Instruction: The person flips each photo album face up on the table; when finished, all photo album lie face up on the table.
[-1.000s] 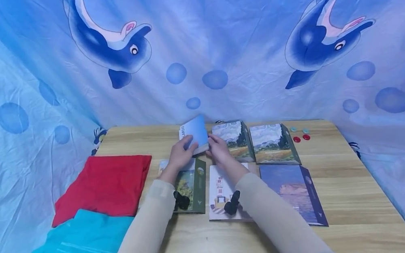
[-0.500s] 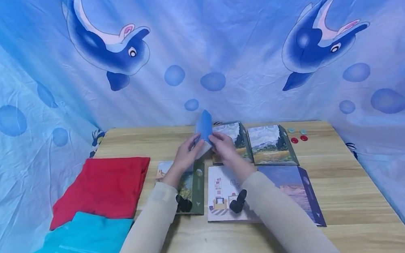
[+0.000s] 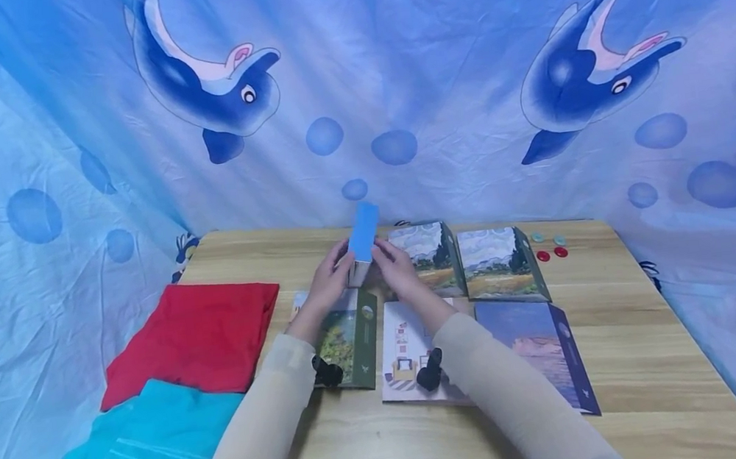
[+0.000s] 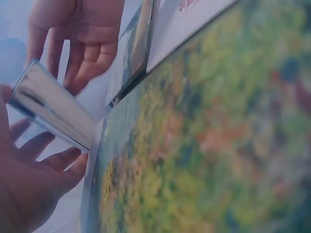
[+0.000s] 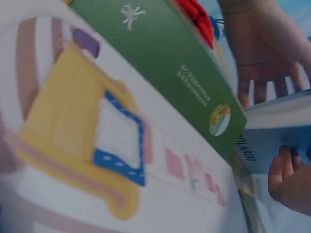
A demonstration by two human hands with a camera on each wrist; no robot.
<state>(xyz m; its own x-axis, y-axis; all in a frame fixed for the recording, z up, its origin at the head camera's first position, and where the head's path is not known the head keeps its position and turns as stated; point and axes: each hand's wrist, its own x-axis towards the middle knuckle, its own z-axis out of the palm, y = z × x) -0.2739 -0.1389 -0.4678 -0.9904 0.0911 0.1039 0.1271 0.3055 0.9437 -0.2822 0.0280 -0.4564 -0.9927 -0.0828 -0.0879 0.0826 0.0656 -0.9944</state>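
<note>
A small thick blue book (image 3: 364, 231) stands on its edge near the back of the table, with its narrow blue side facing up. The right wrist view shows dark letters reading "OLAROID" on the book's cover (image 5: 262, 155) and its pale page edge. My left hand (image 3: 329, 281) grips it from the left, thumb near the top edge. From the right, my right hand (image 3: 401, 267) holds the other side, its curled fingers touching the cover. A picture book with a green band (image 3: 345, 339) lies flat just in front of my left hand.
A white illustrated book (image 3: 414, 358) and a purple seascape book (image 3: 539, 346) lie in front. Two landscape-covered books (image 3: 425, 257) sit at back right, beside red and teal discs (image 3: 549, 245). Red cloth (image 3: 192, 339) and turquoise cloth (image 3: 150, 450) lie left. A dolphin-print curtain (image 3: 432, 68) hangs behind.
The blue book has turned from showing its broad cover to standing on edge between both hands. The hands have shifted their grip to its two sides. The other books have not moved.
</note>
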